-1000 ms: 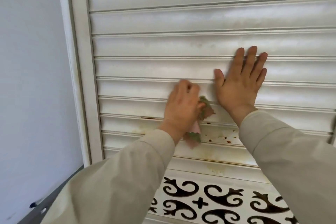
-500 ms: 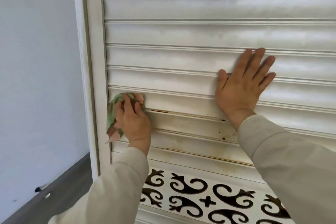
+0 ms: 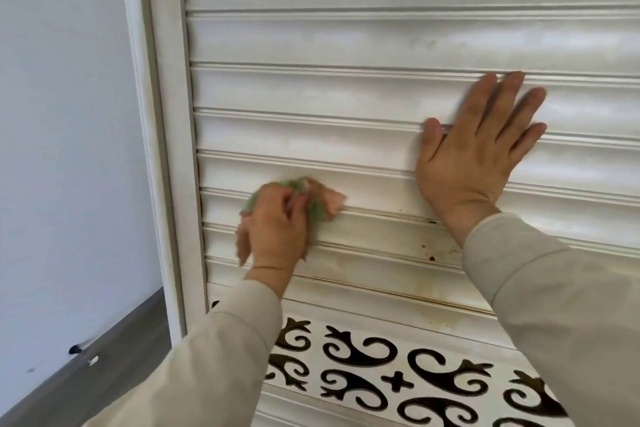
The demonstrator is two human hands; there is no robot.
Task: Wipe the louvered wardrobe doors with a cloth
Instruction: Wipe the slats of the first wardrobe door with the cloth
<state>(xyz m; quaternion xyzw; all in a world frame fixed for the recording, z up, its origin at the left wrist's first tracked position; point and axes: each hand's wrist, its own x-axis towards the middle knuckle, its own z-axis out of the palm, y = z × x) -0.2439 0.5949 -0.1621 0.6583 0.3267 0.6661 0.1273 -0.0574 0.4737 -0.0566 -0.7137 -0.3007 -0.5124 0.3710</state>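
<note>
A: Starting at the far left, what is there?

B: A plain pale wall, with a grey floor at its foot in the lower left corner. A small dark mark and a few specks sit low on the wall near that edge.

A: And next to the wall?

B: The white upright frame of the louvered wardrobe door. It looks a little grimy along its inner edge. The horizontal slats run off to the right from it.

A: Where is the cloth?

B: The cloth, green and pink, is pressed against one of the lower slats, not far from the frame. The left hand grips it, fingers curled round the bunched fabric, with a pink corner sticking out to the right. The hand is slightly blurred. A beige sleeve covers that arm.

A: Anything on the slats beyond it?

B: Brownish stains and yellowed patches mark the lowest slats, between the two arms.

A: And the other hand?

B: The right hand lies flat on the slats higher up, well apart from the cloth, fingers straight and spread, holding nothing.

A: Below all that?

B: A white panel with dark scroll cut-outs runs under the slats.
</note>
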